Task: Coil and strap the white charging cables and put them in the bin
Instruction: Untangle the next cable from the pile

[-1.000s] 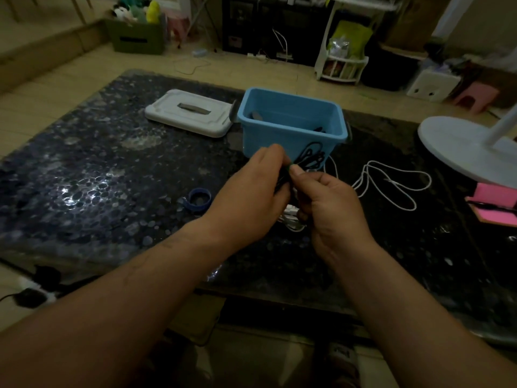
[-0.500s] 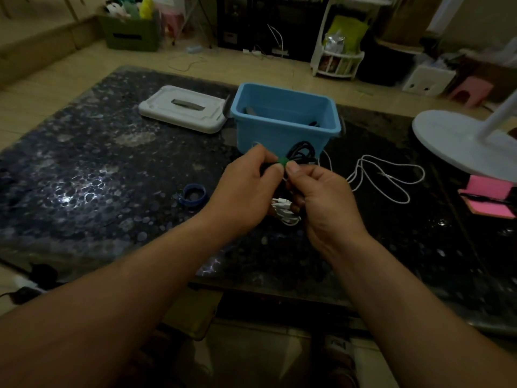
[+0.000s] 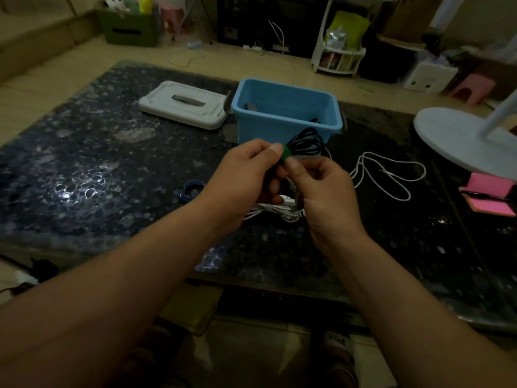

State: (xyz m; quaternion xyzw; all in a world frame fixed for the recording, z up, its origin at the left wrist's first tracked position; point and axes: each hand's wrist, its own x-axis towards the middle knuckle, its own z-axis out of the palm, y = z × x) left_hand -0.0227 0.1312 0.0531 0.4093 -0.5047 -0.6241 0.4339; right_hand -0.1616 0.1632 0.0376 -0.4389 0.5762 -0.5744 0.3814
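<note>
Fingers of left hand (image 3: 243, 175) and right hand (image 3: 321, 186) pinch green strap (image 3: 286, 153) on black coil (image 3: 306, 142); should pull snug, press end flat.

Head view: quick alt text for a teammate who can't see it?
Left hand and right hand pinch a green strap round a coiled black cable, in front of the blue bin. A loose white cable lies to the right, a white bundle beneath the hands.
</note>
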